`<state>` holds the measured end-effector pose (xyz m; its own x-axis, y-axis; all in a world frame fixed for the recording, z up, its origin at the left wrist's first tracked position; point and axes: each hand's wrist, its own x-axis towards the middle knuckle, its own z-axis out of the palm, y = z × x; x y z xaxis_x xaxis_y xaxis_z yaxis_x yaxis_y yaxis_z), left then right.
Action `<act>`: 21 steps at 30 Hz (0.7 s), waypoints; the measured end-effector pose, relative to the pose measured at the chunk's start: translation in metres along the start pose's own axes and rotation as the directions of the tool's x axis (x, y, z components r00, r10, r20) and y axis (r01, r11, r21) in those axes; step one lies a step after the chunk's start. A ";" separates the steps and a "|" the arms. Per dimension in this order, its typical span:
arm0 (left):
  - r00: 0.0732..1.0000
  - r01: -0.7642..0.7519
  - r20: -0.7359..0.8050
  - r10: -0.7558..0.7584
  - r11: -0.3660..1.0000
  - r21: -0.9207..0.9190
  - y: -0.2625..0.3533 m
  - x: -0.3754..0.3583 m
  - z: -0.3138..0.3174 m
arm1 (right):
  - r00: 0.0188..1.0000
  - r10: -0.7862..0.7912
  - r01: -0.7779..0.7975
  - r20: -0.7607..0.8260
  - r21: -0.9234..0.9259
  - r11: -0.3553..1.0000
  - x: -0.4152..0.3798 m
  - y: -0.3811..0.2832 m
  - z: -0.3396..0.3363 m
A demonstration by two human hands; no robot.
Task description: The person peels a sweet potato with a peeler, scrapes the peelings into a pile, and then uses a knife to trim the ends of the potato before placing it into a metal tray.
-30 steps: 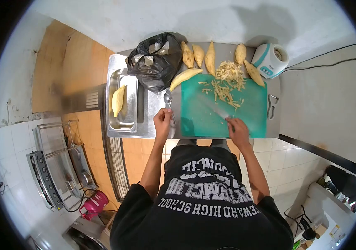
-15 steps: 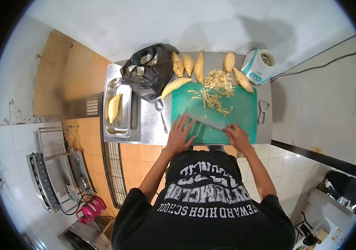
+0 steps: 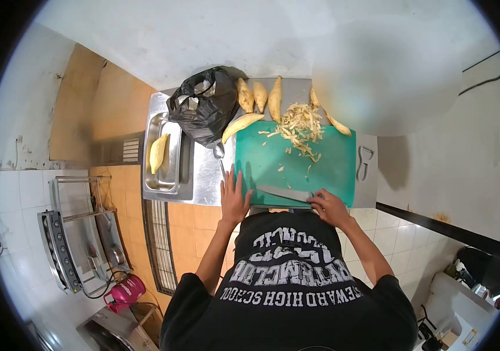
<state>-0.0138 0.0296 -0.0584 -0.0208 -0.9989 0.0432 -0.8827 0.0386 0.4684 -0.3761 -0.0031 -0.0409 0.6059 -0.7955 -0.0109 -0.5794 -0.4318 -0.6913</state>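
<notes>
My right hand point(image 3: 328, 207) grips a knife point(image 3: 288, 193) by its handle. The blade lies low over the front edge of the green cutting board point(image 3: 267, 158), pointing left. My left hand point(image 3: 236, 199) is open, fingers spread, at the board's left front corner and apart from the blade. Toward the back of the board sits a heap of peelings point(image 3: 299, 126), with a few scraps nearer the middle. A pale, peeled sweet potato point(image 3: 243, 126) rests by the board's back left corner. Several unpeeled sweet potatoes point(image 3: 275, 99) lie behind.
To the left, a metal tray point(image 3: 172, 184) holds one peeled sweet potato point(image 3: 157, 153). A black plastic bag point(image 3: 209, 105) stands beside it, with a spoon point(image 3: 219, 153) in front. A peeler point(image 3: 364, 162) lies right of the board. A pale blur hides the back right corner.
My left hand has moved left from the board to its corner. The knife has come nearer the front edge in my right hand. A blur now covers the white appliance at back right.
</notes>
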 end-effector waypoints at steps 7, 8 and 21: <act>0.990 0.136 -0.042 -0.136 0.991 0.000 -0.003 -0.011 0.013 | 0.956 0.218 -0.241 -0.197 -0.099 0.966 0.070 0.031 -0.028; 0.988 0.150 -0.042 -0.150 0.989 0.004 -0.005 -0.007 0.009 | 0.951 0.237 -0.251 -0.196 -0.045 0.967 0.076 0.028 -0.033; 0.984 -0.002 0.176 -0.020 0.992 0.122 0.042 -0.038 0.021 | 0.993 0.008 -0.018 0.115 0.092 0.996 0.041 -0.012 0.009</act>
<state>-0.0601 0.0687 -0.0593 -0.0855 -0.9889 -0.1217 -0.9335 0.0368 0.3568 -0.3391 -0.0267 -0.0398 0.6602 -0.7445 -0.0992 -0.5378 -0.3763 -0.7545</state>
